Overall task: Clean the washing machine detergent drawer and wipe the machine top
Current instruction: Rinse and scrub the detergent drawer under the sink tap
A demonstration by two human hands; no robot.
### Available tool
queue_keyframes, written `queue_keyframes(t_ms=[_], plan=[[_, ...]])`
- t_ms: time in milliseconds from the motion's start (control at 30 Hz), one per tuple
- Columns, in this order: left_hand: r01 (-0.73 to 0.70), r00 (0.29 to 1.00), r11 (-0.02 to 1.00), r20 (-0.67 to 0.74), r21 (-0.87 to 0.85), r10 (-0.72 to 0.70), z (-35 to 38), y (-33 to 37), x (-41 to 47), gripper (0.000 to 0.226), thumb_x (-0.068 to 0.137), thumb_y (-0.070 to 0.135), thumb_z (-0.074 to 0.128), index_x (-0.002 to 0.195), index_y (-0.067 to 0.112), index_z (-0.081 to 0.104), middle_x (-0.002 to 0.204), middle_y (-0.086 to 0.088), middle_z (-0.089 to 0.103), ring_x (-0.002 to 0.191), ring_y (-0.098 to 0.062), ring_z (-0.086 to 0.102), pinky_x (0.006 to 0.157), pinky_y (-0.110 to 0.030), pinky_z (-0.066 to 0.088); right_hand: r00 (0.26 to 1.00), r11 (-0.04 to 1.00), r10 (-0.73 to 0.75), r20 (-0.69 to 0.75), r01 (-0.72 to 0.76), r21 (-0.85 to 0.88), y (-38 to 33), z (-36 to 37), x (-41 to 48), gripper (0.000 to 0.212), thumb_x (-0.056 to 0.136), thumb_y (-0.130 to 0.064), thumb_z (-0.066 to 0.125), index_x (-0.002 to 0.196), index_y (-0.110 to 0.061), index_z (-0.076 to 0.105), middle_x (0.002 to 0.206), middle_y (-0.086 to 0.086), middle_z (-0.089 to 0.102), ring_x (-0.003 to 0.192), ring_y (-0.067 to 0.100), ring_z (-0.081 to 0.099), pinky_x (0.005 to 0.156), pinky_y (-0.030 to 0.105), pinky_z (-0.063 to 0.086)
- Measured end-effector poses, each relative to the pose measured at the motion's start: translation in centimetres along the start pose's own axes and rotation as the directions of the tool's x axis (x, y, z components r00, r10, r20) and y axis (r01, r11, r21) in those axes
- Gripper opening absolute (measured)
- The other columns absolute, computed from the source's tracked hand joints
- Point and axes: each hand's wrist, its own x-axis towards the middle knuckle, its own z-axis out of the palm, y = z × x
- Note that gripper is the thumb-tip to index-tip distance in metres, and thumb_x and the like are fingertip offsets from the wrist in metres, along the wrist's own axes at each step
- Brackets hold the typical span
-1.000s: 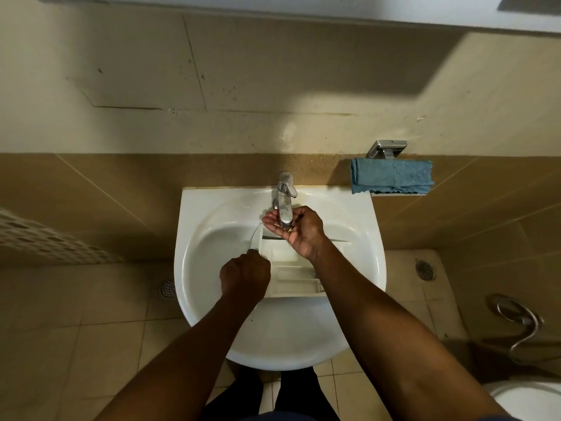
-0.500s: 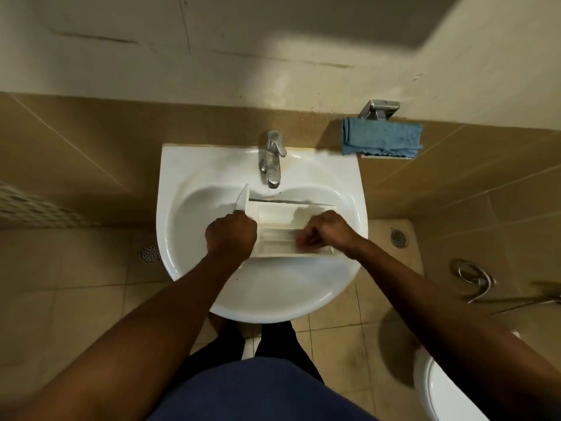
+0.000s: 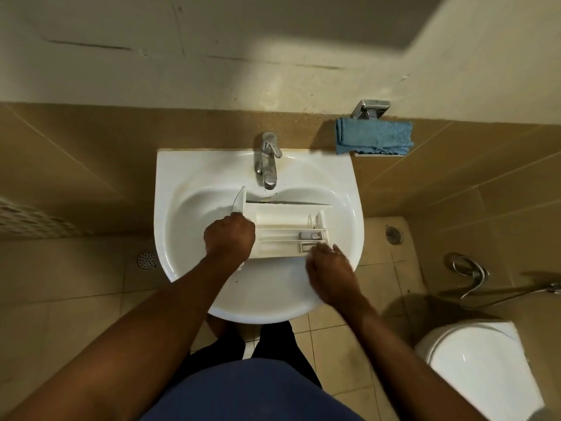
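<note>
The left hand (image 3: pixel 229 237) is curled around the left end of a white detergent drawer (image 3: pixel 285 226), gripping it by its front panel, which stands up above the knuckles. The right hand (image 3: pixel 329 270) sits at the drawer's near right corner with its fingers reaching toward the plastic. It is blurred, so whether it grips or only touches cannot be told. The drawer lies lengthwise across the bowl of a white sink (image 3: pixel 170 183), its divided compartments facing up, directly below a chrome tap (image 3: pixel 268 165). On the tiled wall to the right of the sink, a folded blue cloth (image 3: pixel 375 136) rests on a small metal holder. A white toilet (image 3: pixel 473 369) stands at lower right.
</note>
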Motion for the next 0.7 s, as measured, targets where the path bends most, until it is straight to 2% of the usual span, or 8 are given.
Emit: queue_keyframes(t_ms=[100,233,300,367,467,533,633,700], plan=[[-0.049,0.998,0.999,-0.036,-0.012,0.049,0.0,0.0,-0.1,0.015,0.087,0.005,0.058,0.096,0.007,0.069,0.088,-0.006,0.07,0.077,-0.03,0.072,0.061,-0.03,0.05,0.999,0.999,-0.019,-0.037,0.017,-0.052,-2.1,1.4,-0.2,0.04,0.102,-0.029,0.035,0.109,-0.003,0.065,0.107,0.017,0.069,0.099,0.033,0.065,0.098,0.045,0.053],[-0.056,0.997,0.997,-0.064,-0.047,0.053,-0.2,-0.1,-0.3,0.02,0.094,0.008,0.051,0.102,0.009,0.069,0.097,-0.005,0.07,0.087,-0.029,0.072,0.068,-0.032,0.053,0.996,0.998,0.005,-0.088,0.001,0.07,0.7,-1.4,-0.3,0.024,0.102,-0.023,0.046,0.102,-0.013,0.068,0.092,0.006,0.074,0.078,0.024,0.069,0.09,0.037,0.056],[-0.047,0.997,0.997,-0.062,-0.057,0.043,-0.4,-0.1,-0.5,0.02,0.096,0.01,0.05,0.102,0.009,0.069,0.098,-0.005,0.07,0.088,-0.028,0.072,0.069,-0.032,0.054,0.992,0.998,0.041,-0.123,-0.035,0.049,1.5,-1.8,0.0,0.026,0.102,-0.022,0.047,0.099,-0.013,0.071,0.093,0.006,0.076,0.08,0.024,0.071,0.098,0.041,0.055],[-0.068,0.996,0.997,-0.064,-0.035,0.065,-0.4,-0.1,-0.5,0.019,0.095,0.009,0.051,0.102,0.009,0.069,0.097,-0.005,0.07,0.088,-0.028,0.072,0.07,-0.032,0.055,0.994,0.998,0.041,-0.103,-0.046,-0.045,0.0,-0.2,0.4,0.038,0.099,-0.028,0.037,0.094,-0.01,0.07,0.094,0.011,0.075,0.085,0.027,0.072,0.107,0.049,0.049],[-0.08,0.996,0.997,-0.044,-0.018,0.079,-0.5,-0.2,-0.4,0.018,0.091,0.006,0.055,0.102,0.009,0.069,0.096,-0.004,0.069,0.086,-0.027,0.072,0.069,-0.031,0.055,0.998,0.989,-0.005,-0.055,-0.003,-0.146,-3.0,2.5,0.6,0.041,0.095,-0.027,0.039,0.102,-0.001,0.07,0.099,0.021,0.073,0.097,0.036,0.068,0.11,0.05,0.044],[-0.081,0.995,0.997,-0.052,-0.003,0.081,-0.7,-0.2,-0.5,0.019,0.089,0.005,0.056,0.102,0.01,0.069,0.095,-0.003,0.068,0.085,-0.026,0.072,0.069,-0.03,0.056,0.998,0.996,-0.039,-0.05,0.034,-0.088,-2.2,1.9,0.7,0.041,0.093,-0.027,0.038,0.105,-0.002,0.069,0.104,0.018,0.073,0.101,0.035,0.067,0.115,0.046,0.039],[-0.096,0.994,0.995,-0.053,-0.004,0.095,-0.7,-0.3,-0.5,0.02,0.089,0.007,0.056,0.101,0.012,0.07,0.095,-0.002,0.068,0.085,-0.026,0.072,0.07,-0.031,0.057,0.997,0.996,0.042,-0.07,-0.037,0.079,1.4,-0.7,0.2,0.038,0.094,-0.027,0.04,0.109,-0.01,0.07,0.111,0.008,0.075,0.099,0.027,0.07,0.119,0.041,0.035],[-0.082,0.996,0.996,-0.048,-0.021,0.081,-0.7,-0.2,-0.5,0.018,0.09,0.008,0.056,0.101,0.012,0.07,0.094,-0.002,0.069,0.084,-0.026,0.073,0.069,-0.031,0.057,0.998,0.997,0.036,-0.052,-0.032,0.073,2.5,-1.4,0.0,0.04,0.095,-0.029,0.037,0.113,-0.012,0.069,0.116,0.005,0.074,0.102,0.024,0.069,0.122,0.041,0.031]])
